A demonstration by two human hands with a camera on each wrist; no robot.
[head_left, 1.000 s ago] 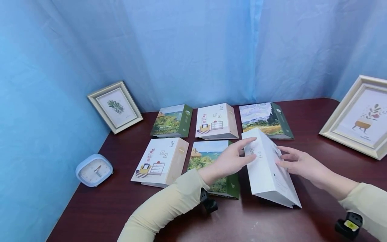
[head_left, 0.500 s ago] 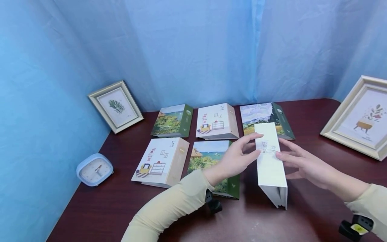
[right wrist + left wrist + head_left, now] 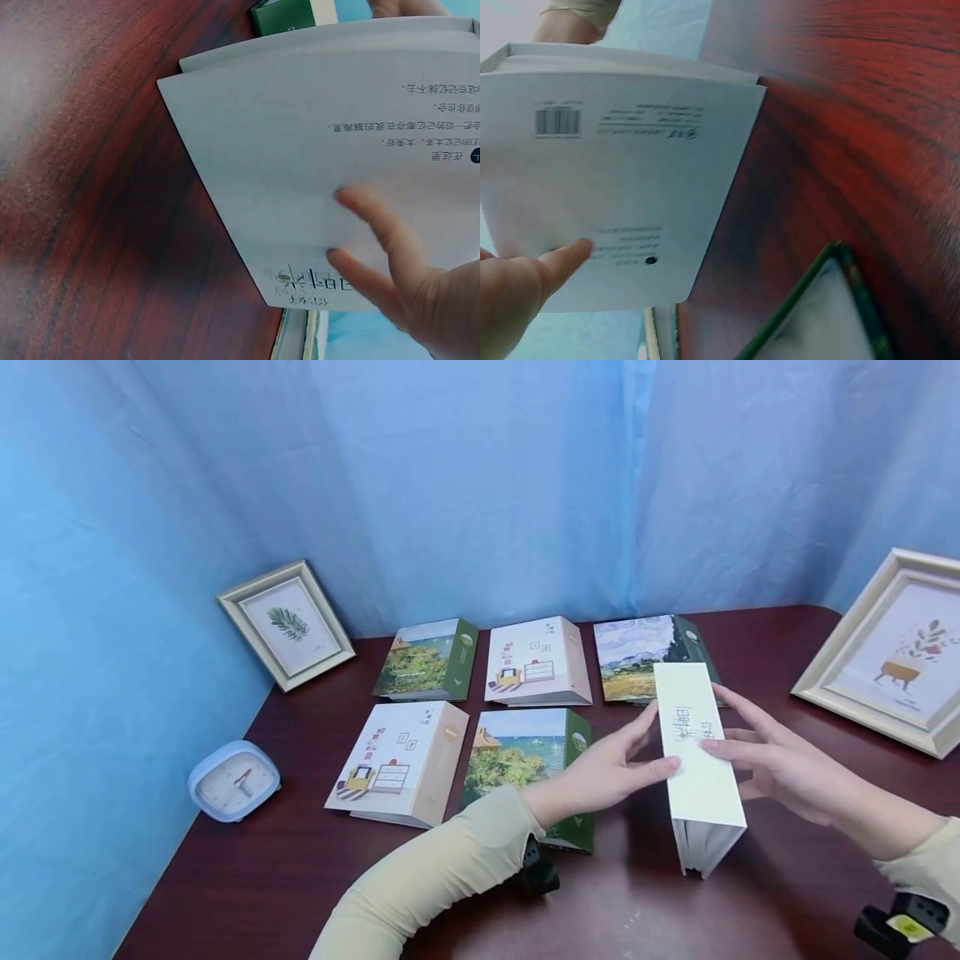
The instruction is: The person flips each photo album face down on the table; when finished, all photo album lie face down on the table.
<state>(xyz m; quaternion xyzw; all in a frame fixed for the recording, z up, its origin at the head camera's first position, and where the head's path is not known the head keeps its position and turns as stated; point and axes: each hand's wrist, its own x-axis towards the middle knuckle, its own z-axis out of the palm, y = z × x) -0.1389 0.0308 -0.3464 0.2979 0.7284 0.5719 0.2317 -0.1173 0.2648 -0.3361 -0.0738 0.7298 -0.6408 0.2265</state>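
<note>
A thick white photo album [image 3: 701,789] stands on its opening edge on the right part of the table, with its lettered spine facing up. My left hand [image 3: 596,774] holds it from the left, and a digit lies on the spine's edge. From the right my right hand [image 3: 795,768] grips it, thumb on the spine and fingers along the cover. In the left wrist view a fingertip touches the cover [image 3: 630,180] that bears a barcode. In the right wrist view two fingertips [image 3: 352,199] meet the opposite cover, which has printed lines.
Several albums lie on the dark red table [image 3: 247,877], among them a green painted one [image 3: 517,752] and a white furniture-print one [image 3: 382,760]. Another painted album [image 3: 637,652] lies just behind the held one. A blue clock [image 3: 234,781] and picture frames [image 3: 288,625] stand at the sides.
The white album was tilted with its right cover showing; it has been turned upright and shifted slightly right, spine up. Both hands have moved right with it.
</note>
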